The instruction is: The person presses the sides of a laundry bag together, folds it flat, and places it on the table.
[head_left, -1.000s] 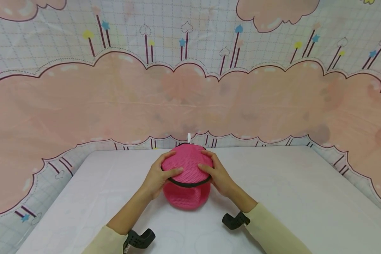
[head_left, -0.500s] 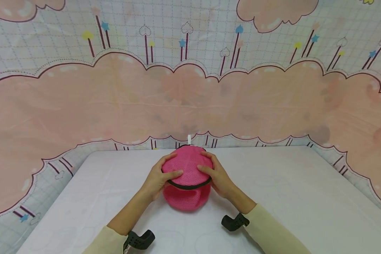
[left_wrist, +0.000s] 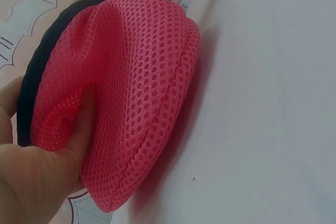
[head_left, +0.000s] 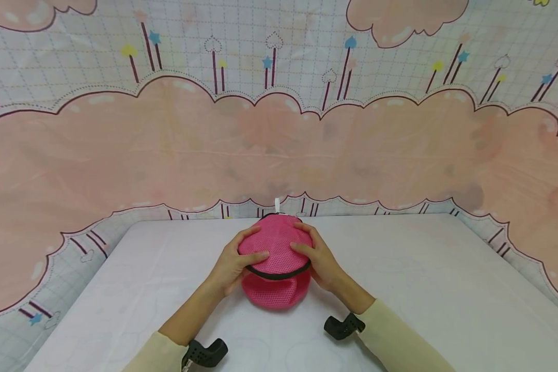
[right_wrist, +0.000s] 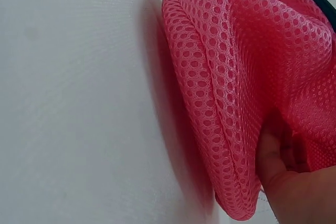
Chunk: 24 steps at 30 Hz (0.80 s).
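A pink mesh laundry bag (head_left: 276, 240) with a black band round its middle stands at the centre of the white table, a white tag (head_left: 277, 204) sticking up behind it. My left hand (head_left: 228, 263) grips its left side, thumb on the front mesh above the band. On the other side my right hand (head_left: 323, 261) holds it in the same way. Both wrist views show the lower mesh part creased inward beside the thumbs. The fingers behind the bag are partly hidden, and so is whatever may be inside.
The white table (head_left: 400, 279) spreads out on both sides of the bag. Behind it hangs a printed cloth (head_left: 279, 139) with clouds and candles. Black wrist mounts (head_left: 206, 352) sit at both sleeve cuffs.
The upper part of the bag and its black band have sunk slightly toward me. Both hands keep their hold, almost unmoved.
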{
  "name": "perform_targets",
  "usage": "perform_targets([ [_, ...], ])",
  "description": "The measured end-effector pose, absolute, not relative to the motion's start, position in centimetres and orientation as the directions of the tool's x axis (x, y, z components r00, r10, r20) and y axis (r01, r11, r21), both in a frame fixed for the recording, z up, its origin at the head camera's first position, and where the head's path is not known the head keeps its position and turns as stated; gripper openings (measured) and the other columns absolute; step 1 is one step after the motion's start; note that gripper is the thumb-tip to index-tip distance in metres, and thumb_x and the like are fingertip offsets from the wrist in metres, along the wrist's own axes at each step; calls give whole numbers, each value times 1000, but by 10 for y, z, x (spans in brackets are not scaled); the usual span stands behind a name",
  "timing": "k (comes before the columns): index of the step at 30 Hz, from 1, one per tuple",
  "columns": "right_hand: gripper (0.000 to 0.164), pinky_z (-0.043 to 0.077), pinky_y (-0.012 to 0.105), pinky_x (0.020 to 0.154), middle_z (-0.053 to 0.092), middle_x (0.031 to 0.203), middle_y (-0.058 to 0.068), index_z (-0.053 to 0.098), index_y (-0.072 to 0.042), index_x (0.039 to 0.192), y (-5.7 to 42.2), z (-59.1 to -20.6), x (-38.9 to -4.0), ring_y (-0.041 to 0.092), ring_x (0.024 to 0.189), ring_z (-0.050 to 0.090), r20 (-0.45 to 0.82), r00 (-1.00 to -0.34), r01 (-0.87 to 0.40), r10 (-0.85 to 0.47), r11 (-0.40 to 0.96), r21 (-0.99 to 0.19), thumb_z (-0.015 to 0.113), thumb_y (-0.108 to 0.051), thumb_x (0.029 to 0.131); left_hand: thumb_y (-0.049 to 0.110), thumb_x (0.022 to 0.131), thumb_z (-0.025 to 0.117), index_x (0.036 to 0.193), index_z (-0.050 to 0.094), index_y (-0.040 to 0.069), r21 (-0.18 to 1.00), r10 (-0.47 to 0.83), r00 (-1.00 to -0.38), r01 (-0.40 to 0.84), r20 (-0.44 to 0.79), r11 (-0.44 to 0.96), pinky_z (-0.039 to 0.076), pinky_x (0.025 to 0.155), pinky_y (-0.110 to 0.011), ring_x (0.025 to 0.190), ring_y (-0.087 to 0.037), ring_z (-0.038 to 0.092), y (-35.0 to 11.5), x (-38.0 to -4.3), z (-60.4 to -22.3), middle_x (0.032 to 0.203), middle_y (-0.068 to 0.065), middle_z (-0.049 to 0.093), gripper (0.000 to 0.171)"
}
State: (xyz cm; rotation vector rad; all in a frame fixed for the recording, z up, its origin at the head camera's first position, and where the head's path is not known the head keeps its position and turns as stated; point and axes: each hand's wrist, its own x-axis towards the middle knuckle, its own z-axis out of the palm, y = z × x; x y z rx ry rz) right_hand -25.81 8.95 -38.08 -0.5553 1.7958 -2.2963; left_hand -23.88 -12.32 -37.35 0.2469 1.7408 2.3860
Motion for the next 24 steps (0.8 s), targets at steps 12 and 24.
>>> perform_targets([
  [12,51,47,32,93,33,143,12,36,-10,142,89,-384,-257,26,122,43,178,-923,-82,-342,-276,-958,53,-11,94,-4,84,68,145,39,19,950,292,-956,-67,27,-305,52,86,-39,114,-29,52,-125,-239,-377,139,-19,37,71],
  [24,53,46,32,95,31,144,13,34,-8,143,88,-385,-256,27,123,42,209,-906,-84,-367,-329,-940,53,-11,94,-9,84,65,145,39,17,931,307,-951,-84,31,-355,51,86,-40,114,-29,53,-124,-238,-379,141,-19,34,71],
])
